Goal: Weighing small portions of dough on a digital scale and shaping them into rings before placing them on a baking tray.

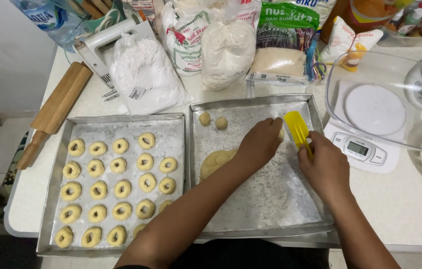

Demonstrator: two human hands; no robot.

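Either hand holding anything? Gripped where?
Right hand holds the yellow scraper by its lower end. Left hand covers a dough piece; grip unclear.

Left hand (pixel 262 140): forearm stretched diagonally forward, palm down, fingers curled under. Right hand (pixel 324 164): forearm angled inward, knuckles up, fingers closed in a grip, close beside the left.

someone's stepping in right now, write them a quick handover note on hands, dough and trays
Left hand rests on a small piece of dough over the floured right tray.
Right hand grips a yellow scraper.
Dough lump and two dough balls lie in the right tray.
Done: rows of ring-shaped pieces nearly fill the left tray.
Left: the lump and balls are unshaped.
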